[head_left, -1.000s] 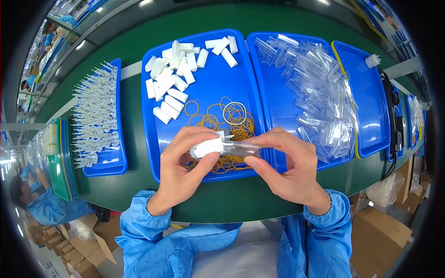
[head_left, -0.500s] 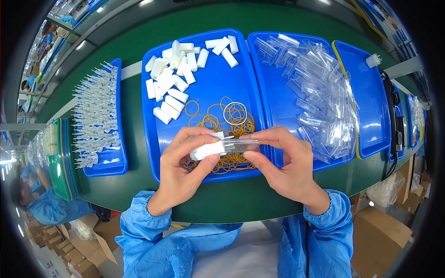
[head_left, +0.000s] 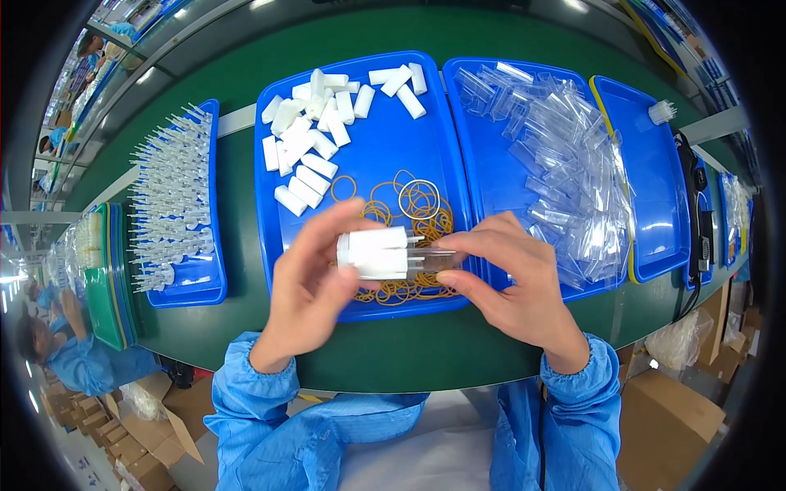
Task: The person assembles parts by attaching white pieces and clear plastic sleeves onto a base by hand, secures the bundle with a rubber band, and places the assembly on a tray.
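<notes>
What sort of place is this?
Most likely a factory assembly line: a green bench holds blue trays of white pieces and clear tubes, and a co-worker in blue is at far left.

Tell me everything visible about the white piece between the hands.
The white piece is blocky, perhaps plastic, with a lengthwise line and a small prong at its right end. It points left to right above the rubber bands. A clear sleeve extends rightward, pinched by the right hand; the left hand curls around the other end, contact unclear.
</notes>
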{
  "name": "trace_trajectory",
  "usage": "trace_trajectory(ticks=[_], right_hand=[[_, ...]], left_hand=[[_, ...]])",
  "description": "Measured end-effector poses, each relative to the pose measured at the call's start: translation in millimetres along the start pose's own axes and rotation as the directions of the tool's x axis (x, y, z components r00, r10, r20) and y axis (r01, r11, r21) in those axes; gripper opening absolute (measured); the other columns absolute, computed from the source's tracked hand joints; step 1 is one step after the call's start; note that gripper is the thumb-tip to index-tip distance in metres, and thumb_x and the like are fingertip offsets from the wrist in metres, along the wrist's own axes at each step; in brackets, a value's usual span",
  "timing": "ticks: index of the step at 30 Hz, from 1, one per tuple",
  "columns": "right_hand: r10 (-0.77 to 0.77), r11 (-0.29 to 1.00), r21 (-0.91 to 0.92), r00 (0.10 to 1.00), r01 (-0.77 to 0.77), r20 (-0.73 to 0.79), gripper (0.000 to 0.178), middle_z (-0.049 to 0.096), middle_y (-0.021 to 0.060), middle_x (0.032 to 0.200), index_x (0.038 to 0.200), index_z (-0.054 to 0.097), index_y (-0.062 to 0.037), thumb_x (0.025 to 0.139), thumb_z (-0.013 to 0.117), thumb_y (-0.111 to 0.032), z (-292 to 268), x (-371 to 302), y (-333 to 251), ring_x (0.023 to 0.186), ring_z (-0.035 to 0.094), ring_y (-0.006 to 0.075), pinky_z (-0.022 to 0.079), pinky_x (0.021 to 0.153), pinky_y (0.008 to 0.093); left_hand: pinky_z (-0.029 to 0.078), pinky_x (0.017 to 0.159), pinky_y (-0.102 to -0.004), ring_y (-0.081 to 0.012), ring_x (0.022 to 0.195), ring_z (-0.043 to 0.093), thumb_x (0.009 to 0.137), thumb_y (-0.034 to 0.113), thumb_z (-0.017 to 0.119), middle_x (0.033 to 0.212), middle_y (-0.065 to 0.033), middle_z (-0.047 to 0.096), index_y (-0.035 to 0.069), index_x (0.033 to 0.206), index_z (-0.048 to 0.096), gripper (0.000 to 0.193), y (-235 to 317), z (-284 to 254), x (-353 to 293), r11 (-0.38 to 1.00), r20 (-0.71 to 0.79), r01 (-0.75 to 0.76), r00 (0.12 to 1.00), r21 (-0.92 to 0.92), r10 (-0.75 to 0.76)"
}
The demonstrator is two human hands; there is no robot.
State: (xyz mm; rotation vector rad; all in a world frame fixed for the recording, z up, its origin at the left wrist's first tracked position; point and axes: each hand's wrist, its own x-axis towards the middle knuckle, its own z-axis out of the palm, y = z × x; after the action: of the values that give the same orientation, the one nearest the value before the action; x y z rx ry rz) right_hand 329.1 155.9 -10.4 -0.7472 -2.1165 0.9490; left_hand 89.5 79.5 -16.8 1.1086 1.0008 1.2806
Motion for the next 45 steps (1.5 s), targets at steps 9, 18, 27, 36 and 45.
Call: trace_trajectory(ticks=[9,18,27,36,45], right_hand=[[-0.094,0.995,-0.054,0.99,0.088,-0.106,0.037,0.062,0.0043,0.086,0.107,0.074,-0.0058,0.071,0.085,-0.008,3,-5,-3,0.075,0.055,0.0205,0.038,0.066,0.0344],[-0.185,0.97,-0.173,0.98,0.17,-0.072,0.042,0.057,0.0015,0.079,0.105,0.077,-0.0069,0.066,0.088,-0.016,14,-5,-9,0.069,0.046,0.0168,0.032,0.065,0.0326],[-0.086,0.944,-0.325,0.993,0.054,-0.084,0.03,0.055,0.005,0.083,0.102,0.072,-0.0038,0.076,0.081,-0.015,-13,5,-18,0.079,0.049,0.0237,0.034,0.069,0.0369],[0.114,0.593,-0.78,0.98,-0.2,-0.164,0.01,0.053,0.0095,0.084,0.082,0.069,-0.0008,0.076,0.076,-0.005,-64,-20,-20,0.085,0.051,0.0272,0.04,0.073,0.0391],[0.249,0.281,-0.953,0.968,-0.11,-0.038,0.013,0.052,0.0109,0.083,0.074,0.067,0.0003,0.079,0.068,-0.011,-29,-30,-2,0.088,0.05,0.0273,0.038,0.078,0.0386]], left_hand=[[0.064,0.077,-0.038,-0.0307,0.121,0.06,0.106,0.03,0.043,0.135,-0.0185,0.056,0.005,0.146,0.041,0.047,-4,-10,4,0.99,0.118,0.122,0.987,-0.075,-0.112],[0.064,0.076,-0.0372,-0.0231,0.105,0.064,0.107,0.034,0.041,0.125,-0.0145,0.058,0.005,0.142,0.045,0.045,-13,4,-2,0.965,0.186,0.205,0.967,-0.166,-0.174],[0.063,0.076,-0.0426,-0.0234,0.095,0.064,0.108,0.028,0.04,0.118,-0.0166,0.059,0.005,0.134,0.045,0.035,-11,-1,-2,0.914,0.081,0.22,0.976,-0.341,-0.204],[0.063,0.07,-0.0349,-0.0191,0.085,0.067,0.105,0.022,0.049,0.12,-0.0167,0.06,0.003,0.125,0.049,0.028,-13,5,0,0.979,-0.036,0.17,0.984,-0.113,-0.175],[0.062,0.072,-0.0329,-0.0213,0.091,0.068,0.102,0.014,0.05,0.119,-0.0148,0.061,0.001,0.129,0.055,0.03,-9,3,-1,0.981,0.005,0.181,0.983,-0.072,-0.181]])
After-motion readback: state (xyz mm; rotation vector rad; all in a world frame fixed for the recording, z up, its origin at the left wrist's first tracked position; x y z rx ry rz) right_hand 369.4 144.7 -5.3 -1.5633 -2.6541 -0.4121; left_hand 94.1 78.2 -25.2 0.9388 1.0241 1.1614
